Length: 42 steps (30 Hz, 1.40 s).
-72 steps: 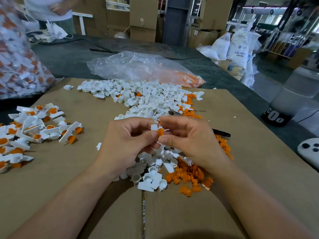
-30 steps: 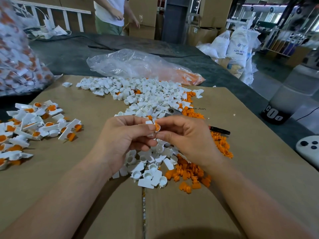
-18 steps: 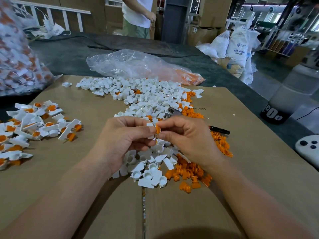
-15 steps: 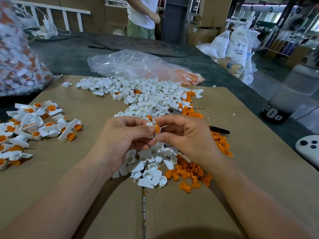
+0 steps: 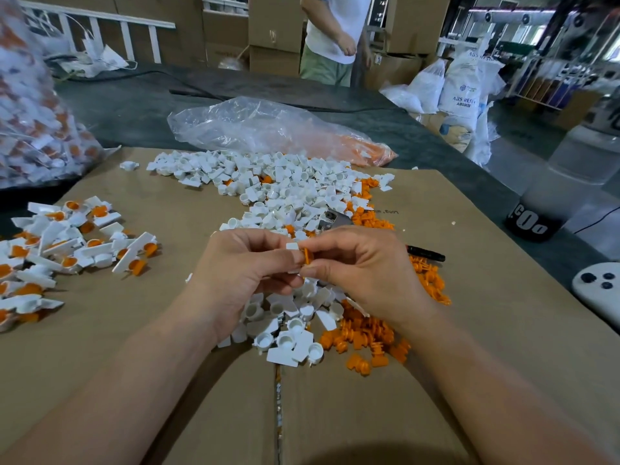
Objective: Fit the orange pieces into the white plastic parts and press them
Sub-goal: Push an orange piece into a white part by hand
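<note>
My left hand pinches a small white plastic part above the middle of the cardboard sheet. My right hand pinches an orange piece against that white part; the two hands meet at the fingertips. Under and behind my hands lies a long heap of loose white parts. Loose orange pieces are heaped below my right hand. A pile of fitted white-and-orange parts lies at the left.
A clear plastic bag with orange pieces lies behind the heap. A full bag of fitted parts stands at the far left. A black pen lies right of my right hand. A person stands beyond the dark table.
The orange piece has turned edge-on between my fingertips against the white part. My hands stay in the same spot. The person at the back has walked to the right.
</note>
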### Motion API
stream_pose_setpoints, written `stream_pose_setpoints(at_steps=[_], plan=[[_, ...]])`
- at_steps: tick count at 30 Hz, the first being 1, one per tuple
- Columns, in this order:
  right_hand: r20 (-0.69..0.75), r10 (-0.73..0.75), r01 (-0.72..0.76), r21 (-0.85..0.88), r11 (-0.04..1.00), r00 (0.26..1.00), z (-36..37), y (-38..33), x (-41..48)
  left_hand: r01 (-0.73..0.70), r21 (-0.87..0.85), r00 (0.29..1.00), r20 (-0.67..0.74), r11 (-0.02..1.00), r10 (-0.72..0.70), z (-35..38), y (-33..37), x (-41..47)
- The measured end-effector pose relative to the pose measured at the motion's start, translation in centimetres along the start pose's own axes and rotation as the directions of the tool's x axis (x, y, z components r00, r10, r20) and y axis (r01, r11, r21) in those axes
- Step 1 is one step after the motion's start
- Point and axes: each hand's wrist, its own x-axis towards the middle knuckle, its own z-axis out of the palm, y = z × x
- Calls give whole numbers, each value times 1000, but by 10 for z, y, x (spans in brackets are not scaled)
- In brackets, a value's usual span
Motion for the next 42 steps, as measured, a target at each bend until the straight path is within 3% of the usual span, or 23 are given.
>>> stream_pose_setpoints(at_steps=[11, 25, 33, 37, 42], plan=[[-19, -20, 19, -78, 997, 1000, -1, -1, -1, 43, 30, 995, 85, 999, -45, 0, -3, 0], [14, -65, 67, -214, 975, 998, -1, -3, 0, 26, 63, 999, 32, 998, -28, -2, 0, 2], [-4, -52, 50, -205, 977, 999, -2, -4, 0, 9, 42, 999, 48, 999, -11, -1, -2, 2], [30, 37, -31, -179, 983, 999, -2, -6, 0, -1, 21, 1000, 30, 1000, 0, 0, -2, 2], [-94, 319, -333, -238, 913, 943, -33, -6, 4, -21, -15, 999, -36, 1000, 20, -3, -2, 6]])
